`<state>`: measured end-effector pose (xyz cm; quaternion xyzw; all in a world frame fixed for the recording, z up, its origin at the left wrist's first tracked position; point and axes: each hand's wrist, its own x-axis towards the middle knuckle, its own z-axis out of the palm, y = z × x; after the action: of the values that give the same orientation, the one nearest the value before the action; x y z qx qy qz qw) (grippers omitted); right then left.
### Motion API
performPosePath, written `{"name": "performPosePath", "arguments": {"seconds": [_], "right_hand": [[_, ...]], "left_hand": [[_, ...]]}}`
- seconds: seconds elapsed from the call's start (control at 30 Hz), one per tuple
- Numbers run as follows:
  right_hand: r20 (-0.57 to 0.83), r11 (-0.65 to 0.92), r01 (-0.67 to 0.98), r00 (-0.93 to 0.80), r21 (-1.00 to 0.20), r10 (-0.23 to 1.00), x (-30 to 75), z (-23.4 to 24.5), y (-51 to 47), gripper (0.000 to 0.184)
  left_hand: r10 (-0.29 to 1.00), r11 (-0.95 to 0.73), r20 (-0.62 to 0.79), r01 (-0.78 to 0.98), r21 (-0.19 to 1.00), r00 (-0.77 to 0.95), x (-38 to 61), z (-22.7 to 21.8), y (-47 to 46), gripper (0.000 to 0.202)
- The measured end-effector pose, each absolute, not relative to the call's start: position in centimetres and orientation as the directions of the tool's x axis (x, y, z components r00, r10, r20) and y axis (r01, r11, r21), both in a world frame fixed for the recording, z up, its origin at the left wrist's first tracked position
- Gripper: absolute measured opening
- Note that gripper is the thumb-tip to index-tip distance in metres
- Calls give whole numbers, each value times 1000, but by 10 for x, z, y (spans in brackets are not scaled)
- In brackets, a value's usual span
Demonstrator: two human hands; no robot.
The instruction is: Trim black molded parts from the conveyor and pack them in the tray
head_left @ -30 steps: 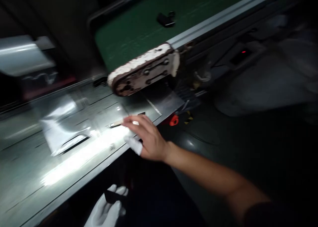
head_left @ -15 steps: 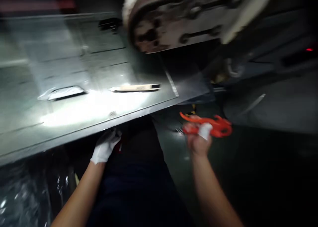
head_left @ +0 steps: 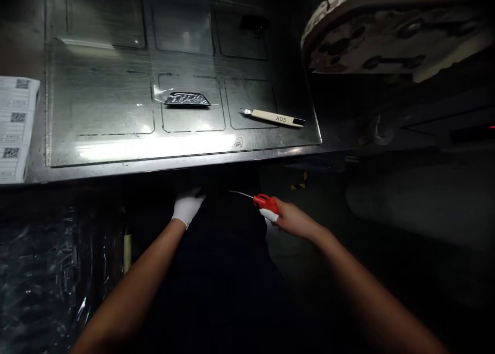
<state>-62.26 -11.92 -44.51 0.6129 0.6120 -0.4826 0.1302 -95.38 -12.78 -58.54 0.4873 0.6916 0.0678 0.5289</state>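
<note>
The right hand (head_left: 294, 220) is closing firmly around a red air blow gun (head_left: 266, 203) just below the front edge of a steel table (head_left: 116, 106). The white-gloved left hand (head_left: 188, 207) is nearby, its fingers lost in shadow, so its grip cannot be told. A utility knife (head_left: 275, 117) is lying on the table.

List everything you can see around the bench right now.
steel plate: one, grey, upper left
label sheet: one, white, left of the plate
foil pouch: one, black and silver, on the plate
box cutter: one, cream, on the plate's right
conveyor end: one, rusty white, top right
red tool: one, red, in the right hand
left hand: one, white glove, below the plate
right hand: one, bare, below the plate
</note>
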Motion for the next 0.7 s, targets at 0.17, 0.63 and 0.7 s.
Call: {"name": "performPosePath", "arguments": {"seconds": [0.17,0.63,0.7], "right_hand": [[-756,-115,922,-226,-369,615,-629,-428,-104,55],[-533,-352,687,-61,-636,844,-546,-401,-135,44],[-339,-336,643,124,-688,933,-537,-407,-128,53]], "left_hand": [[710,554,-697,531,641,99,-954,-599,-140,32],[759,652,-639,-145,744,127,-958,-526,-139,33],[739,669,-656,-277,689,154,-948,-507,-146,40]]}}
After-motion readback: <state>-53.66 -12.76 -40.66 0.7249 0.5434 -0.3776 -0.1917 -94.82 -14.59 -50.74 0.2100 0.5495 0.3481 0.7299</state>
